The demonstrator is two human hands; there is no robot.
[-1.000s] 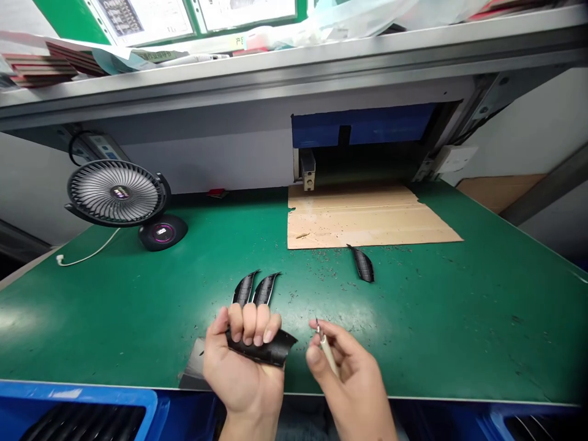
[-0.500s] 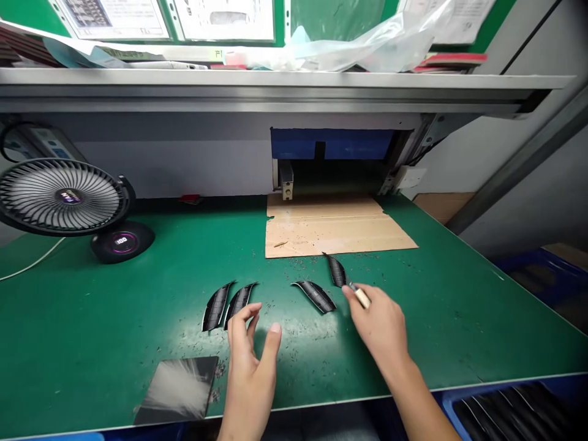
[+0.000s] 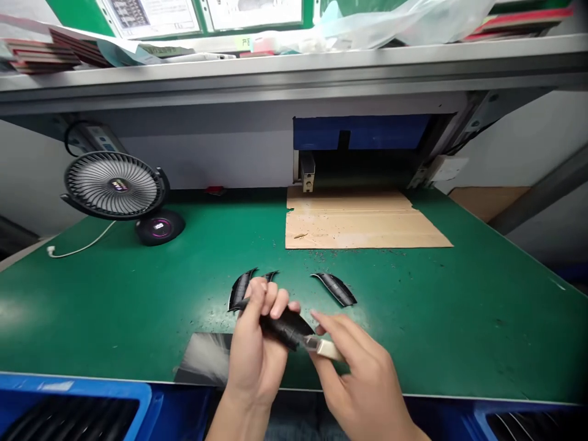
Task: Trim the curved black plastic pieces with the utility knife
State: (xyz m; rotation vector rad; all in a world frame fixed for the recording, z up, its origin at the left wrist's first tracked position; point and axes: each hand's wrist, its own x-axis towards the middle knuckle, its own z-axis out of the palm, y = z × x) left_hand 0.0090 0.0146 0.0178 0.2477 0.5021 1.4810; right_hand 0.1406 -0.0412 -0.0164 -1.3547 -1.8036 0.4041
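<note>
My left hand (image 3: 260, 343) is closed around a curved black plastic part (image 3: 287, 327), tilted above the table. In my right hand (image 3: 361, 373) is a small knife with a cream handle (image 3: 328, 349); its blade lies at the part's right end, and I cannot tell whether it touches. Behind my left hand lie one black curved part (image 3: 239, 288) and another (image 3: 272, 275) mostly hidden by the fingers. A further black part (image 3: 336, 289) rests to their right. Partly covered by my left wrist is a dark square plate (image 3: 204, 358) with a scuffed, whitish top.
A sheet of cardboard (image 3: 362, 223) lies before a wall opening with a blue flap (image 3: 381, 131). A fan (image 3: 117, 184) stands at the back left. Blue bins (image 3: 142, 398) with black parts flank the table's front edge. Dark shavings dot the green table (image 3: 413, 318). A shelf (image 3: 257, 73) spans above.
The black part near my right hand has been picked up and is now in my left hand. My right hand has brought the knife in to its end. The view has shifted.
</note>
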